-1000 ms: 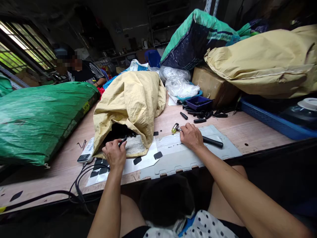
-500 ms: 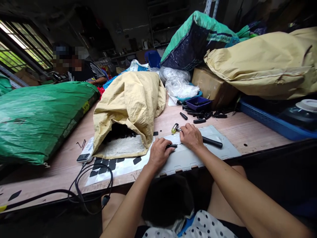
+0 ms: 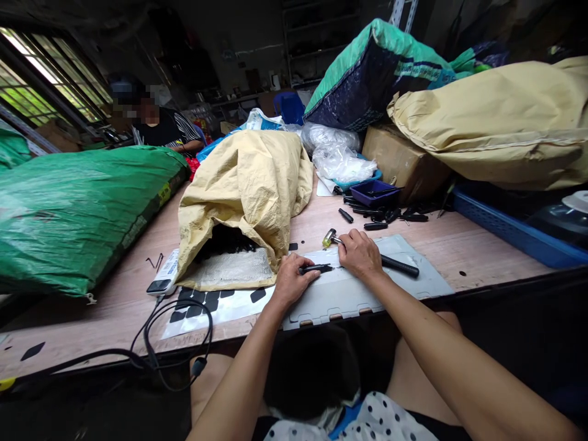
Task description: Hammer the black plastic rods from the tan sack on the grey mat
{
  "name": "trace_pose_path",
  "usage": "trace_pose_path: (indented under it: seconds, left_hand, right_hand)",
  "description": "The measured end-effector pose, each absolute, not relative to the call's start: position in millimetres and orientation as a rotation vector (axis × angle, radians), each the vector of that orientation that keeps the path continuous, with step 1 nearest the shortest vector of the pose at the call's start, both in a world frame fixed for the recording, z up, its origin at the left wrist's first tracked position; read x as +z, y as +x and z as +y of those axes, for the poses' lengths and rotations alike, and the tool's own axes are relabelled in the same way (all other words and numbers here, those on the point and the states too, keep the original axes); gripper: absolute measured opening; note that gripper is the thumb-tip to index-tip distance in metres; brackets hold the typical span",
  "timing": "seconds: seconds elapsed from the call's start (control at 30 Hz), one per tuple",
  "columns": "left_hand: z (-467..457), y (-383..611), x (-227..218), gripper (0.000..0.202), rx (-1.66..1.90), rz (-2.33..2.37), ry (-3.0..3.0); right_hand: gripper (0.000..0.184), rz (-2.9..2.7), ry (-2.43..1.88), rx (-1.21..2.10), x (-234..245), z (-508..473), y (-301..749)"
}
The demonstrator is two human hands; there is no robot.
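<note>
We're in a workshop: hammer (image 3: pixel 399 266) at the bench (image 3: pixel 487 248), loose black parts (image 3: pixel 375 226), bulging sacks (image 3: pixel 82 214) either side, shelves (image 3: pixel 321 52) behind!

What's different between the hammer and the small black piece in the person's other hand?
The hammer is clearly longer; the black piece is short and slim.
The hammer has a shiny metal neck and a yellowish face on its head, while the black piece looks dark all along its visible part.
The right hand grips the hammer; the left hand holds the black piece.
Both show black: the hammer on its handle.
</note>
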State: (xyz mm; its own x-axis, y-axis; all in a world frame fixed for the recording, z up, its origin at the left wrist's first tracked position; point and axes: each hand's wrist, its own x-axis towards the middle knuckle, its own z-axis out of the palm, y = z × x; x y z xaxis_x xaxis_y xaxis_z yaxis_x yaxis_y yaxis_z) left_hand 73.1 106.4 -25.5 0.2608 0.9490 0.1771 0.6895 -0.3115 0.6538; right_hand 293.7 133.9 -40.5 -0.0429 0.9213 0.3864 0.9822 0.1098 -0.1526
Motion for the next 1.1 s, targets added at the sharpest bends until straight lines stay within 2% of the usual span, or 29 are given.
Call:
trace_pose_path:
  seconds: [0.3, 0.47, 0.63, 0.8, 1.1]
  left_hand:
    - [105, 71, -29, 0.022, 0.799, 1.461, 2.074]
    - [105, 72, -29, 0.020, 0.792, 1.442, 2.055]
    - [106, 72, -29, 0.020, 0.766, 1.427, 2.057]
    - [106, 72, -29, 0.021, 0.745, 1.449, 2.060]
    - [107, 72, -27, 0.015, 0.671, 1.488, 2.084]
  right_hand:
    - [0.028, -2.033, -1.865, -0.164, -37, 133, 295]
    - [0.028, -2.039, -1.829, -0.041, -16, 135, 301]
    - [0.028, -1.879, -1.549, 0.170, 8, 115, 301]
    - [0.028, -1.910, -1.324, 0.414, 7, 81, 284]
    - [0.030, -2.059, -1.370, 0.360, -2, 62, 267]
